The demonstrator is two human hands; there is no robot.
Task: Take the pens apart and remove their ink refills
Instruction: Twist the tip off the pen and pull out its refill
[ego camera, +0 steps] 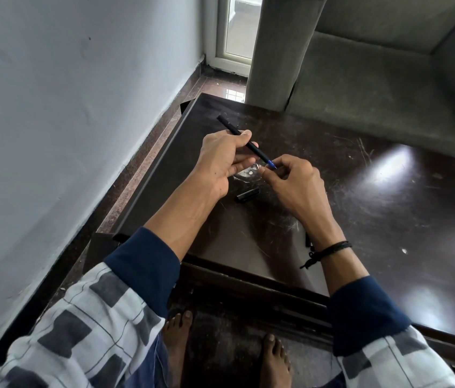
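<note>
Pen (228, 125) held by left hand (220, 159) and right hand (297, 181).

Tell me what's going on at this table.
A person at a dark table is taking a black pen apart. The left hand grips the barrel, and the right hand pinches the blue tip. A black cap lies on the table below the hands. Barrel and tip look still joined, and no refill is out yet.
</note>
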